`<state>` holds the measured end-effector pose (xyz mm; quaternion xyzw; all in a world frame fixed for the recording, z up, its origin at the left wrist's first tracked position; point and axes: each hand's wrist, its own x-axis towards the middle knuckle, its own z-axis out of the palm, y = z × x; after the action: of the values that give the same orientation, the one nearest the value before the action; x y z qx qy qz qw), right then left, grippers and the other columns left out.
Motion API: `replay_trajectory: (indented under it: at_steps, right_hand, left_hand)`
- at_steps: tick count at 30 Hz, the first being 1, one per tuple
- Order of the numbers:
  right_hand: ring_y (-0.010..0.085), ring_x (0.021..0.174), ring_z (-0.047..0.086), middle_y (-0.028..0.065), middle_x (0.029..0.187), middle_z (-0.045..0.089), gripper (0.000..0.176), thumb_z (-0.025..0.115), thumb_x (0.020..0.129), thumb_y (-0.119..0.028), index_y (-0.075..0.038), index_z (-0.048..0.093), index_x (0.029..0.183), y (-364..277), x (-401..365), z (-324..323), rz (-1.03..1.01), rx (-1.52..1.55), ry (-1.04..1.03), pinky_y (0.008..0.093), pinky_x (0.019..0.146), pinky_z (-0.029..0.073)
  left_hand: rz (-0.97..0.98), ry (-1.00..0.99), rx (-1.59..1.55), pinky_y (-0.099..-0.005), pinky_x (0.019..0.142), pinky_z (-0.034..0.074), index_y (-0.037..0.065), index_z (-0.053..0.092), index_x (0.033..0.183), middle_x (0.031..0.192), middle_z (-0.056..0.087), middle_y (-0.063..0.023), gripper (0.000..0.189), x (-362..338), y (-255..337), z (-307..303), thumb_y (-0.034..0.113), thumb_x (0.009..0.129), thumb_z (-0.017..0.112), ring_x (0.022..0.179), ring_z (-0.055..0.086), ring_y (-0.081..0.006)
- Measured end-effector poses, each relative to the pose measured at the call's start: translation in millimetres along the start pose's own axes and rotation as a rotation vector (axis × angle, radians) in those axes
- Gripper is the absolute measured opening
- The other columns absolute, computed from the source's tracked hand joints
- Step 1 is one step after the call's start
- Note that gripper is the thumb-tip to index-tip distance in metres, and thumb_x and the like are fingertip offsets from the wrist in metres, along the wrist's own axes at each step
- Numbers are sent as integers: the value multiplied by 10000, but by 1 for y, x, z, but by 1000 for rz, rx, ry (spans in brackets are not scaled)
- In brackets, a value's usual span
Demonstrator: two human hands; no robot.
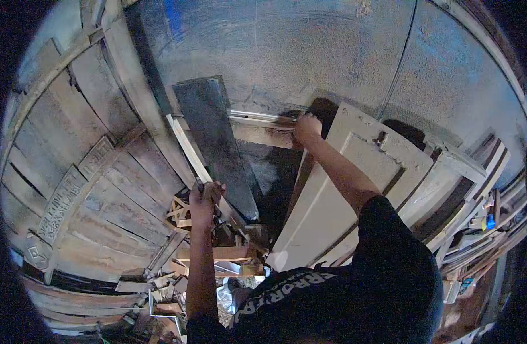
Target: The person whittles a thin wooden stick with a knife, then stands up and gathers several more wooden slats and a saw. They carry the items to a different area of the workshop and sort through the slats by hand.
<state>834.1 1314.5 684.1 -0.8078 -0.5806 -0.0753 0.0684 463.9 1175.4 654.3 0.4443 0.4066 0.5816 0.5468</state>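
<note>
My left hand [206,198] is closed at the lower end of light wooden strips [186,149] that lean up and to the left. A dark flat board [215,137] stands just right of these strips. My right hand [307,127] is closed at the right end of pale thin strips [260,117], which run level along the wall. Below them lies a brown wooden piece [263,135], its right end near my right wrist. Right of my right hand leans a cream panelled door [338,178], with my right forearm across it.
Plank panelling [114,200] rises on the left. A worn grey wall [309,51] is in front. More panels [429,206] and stacked strips [487,241] lean at the right. Wood scraps [172,281] litter the floor below.
</note>
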Motion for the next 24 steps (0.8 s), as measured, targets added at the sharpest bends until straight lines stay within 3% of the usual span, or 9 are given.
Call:
replay_trajectory:
  at_steps: [2, 5, 11, 13, 16, 20, 24]
  right_hand:
    - [318, 1150, 644, 192, 1237, 646, 403, 575, 916, -280, -15, 619, 1217, -9, -5, -13, 54, 7, -14, 416, 922, 539]
    - [303, 1165, 648, 212, 1260, 644, 498, 556, 913, -261, 45, 526, 1305, -7, 13, -8, 45, 26, -268, 408, 911, 547]
    - [339, 1082, 686, 220, 1190, 683, 591, 533, 928, -299, 77, 412, 1367, -1, 16, 12, 206, 361, -51, 421, 897, 553]
    - [351, 1078, 686, 229, 1180, 684, 603, 531, 931, -323, 81, 402, 1361, -5, 18, 10, 215, 364, -56, 437, 893, 553]
    - [351, 1069, 692, 236, 1162, 689, 623, 542, 928, -350, 81, 391, 1351, -14, 13, 7, 240, 345, -113, 447, 883, 552]
    - [339, 1087, 690, 233, 1166, 689, 687, 578, 912, -391, 74, 364, 1370, -21, 14, 9, 249, 311, -183, 439, 872, 550]
    - [365, 1112, 675, 234, 1159, 690, 765, 597, 891, -424, 81, 320, 1394, -34, 13, 7, 328, 430, -150, 505, 983, 466]
  left_hand:
    - [23, -65, 49, -408, 854, 566, -41, 559, 1004, 847, 632, -101, 142, 6, -7, 2, 79, 1029, 488, 748, 629, -178]
    - [41, -112, -3, -413, 862, 563, -45, 543, 993, 881, 637, -112, 133, 11, -12, 6, 75, 1026, 497, 752, 625, -177]
    - [-42, -45, -7, -414, 886, 566, -45, 532, 998, 900, 640, -122, 117, 3, -1, 13, 67, 1021, 504, 827, 662, -216]
    - [-29, -28, -91, -418, 898, 568, -45, 533, 1009, 914, 648, -128, 118, 6, -13, 6, 68, 1022, 499, 869, 680, -243]
    - [-4, -77, 111, -418, 887, 577, -50, 534, 1021, 936, 660, -144, 128, 10, -21, -7, 73, 1024, 500, 905, 692, -271]
    - [-16, -47, 46, -418, 854, 591, -49, 535, 1019, 927, 658, -143, 126, 8, -22, -6, 76, 1021, 513, 884, 692, -256]
    - [-27, -34, 129, -424, 830, 597, -44, 545, 1010, 922, 662, -143, 120, 9, -28, -10, 76, 1011, 532, 853, 696, -246]
